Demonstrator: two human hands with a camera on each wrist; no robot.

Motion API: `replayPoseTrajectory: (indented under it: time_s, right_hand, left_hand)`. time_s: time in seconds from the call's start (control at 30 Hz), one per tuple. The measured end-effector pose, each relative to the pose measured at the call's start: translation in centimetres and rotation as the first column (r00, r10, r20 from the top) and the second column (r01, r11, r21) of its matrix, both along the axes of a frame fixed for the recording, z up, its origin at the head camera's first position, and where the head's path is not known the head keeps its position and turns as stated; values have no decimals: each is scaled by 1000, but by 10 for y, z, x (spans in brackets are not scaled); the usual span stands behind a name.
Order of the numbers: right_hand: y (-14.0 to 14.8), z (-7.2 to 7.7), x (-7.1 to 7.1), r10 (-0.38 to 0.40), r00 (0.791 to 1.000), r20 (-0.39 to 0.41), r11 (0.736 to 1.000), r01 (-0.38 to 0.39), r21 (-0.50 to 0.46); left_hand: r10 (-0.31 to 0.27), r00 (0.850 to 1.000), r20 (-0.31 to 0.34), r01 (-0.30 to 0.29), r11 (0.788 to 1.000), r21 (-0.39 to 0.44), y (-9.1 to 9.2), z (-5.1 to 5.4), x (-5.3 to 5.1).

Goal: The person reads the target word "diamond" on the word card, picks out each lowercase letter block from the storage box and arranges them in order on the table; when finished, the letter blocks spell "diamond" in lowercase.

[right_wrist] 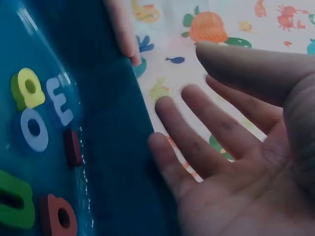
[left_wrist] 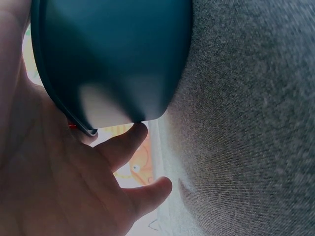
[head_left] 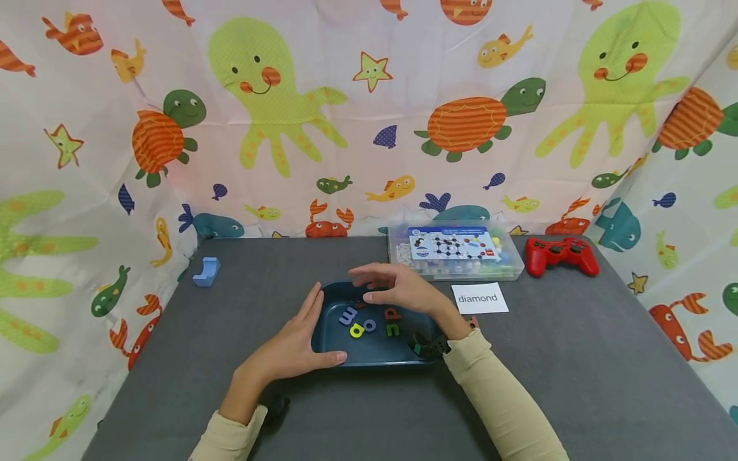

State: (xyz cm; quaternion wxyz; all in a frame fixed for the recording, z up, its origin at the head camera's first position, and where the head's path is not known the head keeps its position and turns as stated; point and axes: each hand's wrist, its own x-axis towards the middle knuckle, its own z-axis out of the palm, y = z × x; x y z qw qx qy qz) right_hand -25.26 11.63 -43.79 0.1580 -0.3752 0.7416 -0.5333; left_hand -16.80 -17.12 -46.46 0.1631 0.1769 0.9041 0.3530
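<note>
1. Your left hand is spread along the left side of the dark teal rectangular tray, the fingers straight and the thumb reaching over the near left corner; it touches the tray without clamping on it
2. Your right hand hangs over the far side of the tray, its fingers apart and holding nothing; whether the little finger touches the rim, you cannot tell from the right wrist view
3. The tray is in front of you, near the middle of the dark grey tabletop, between your two arms
4. Inside it are a lavender m-shaped letter, a yellow a-shaped letter, a grey-blue o-shaped ring, a green n-shaped letter, a brick-red d-shaped letter and a thin dark red bar
5. In the tray, the ring lies just beside the yellow letter, with the green and brick-red ones to their right in your head view
6. Right of the tray lies a white card printed "diamond"; behind the card is a clear plastic box with a blue-edged label, and right of that a red game controller
7. A light blue notched block stands well apart at the far left
</note>
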Motion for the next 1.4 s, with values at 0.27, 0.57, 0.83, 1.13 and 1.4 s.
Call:
replayPoseTrajectory:
  time_s: [0.27,0.57,0.83,1.13,1.4]
  right_hand:
    - [-4,-4,1,74,996,46,980,-82,184]
    - [-9,-13,-3,131,991,-22,934,-116,337]
    - [-10,-18,-3,163,975,-153,896,-82,435]
    - [-11,-17,-2,171,972,-161,902,-89,422]
    - [-12,-19,-3,165,966,-199,903,-66,425]
  left_hand:
    - [-8,1000,-11,8,1000,-2,-1,1,0]
    - [-4,1000,-16,5,1000,11,-1,0,0]
    - [-6,1000,-16,6,1000,0,-1,0,0]
    - [-9,1000,-16,9,1000,1,-2,0,0]
    - [-15,1000,-23,15,1000,8,-2,-1,0]
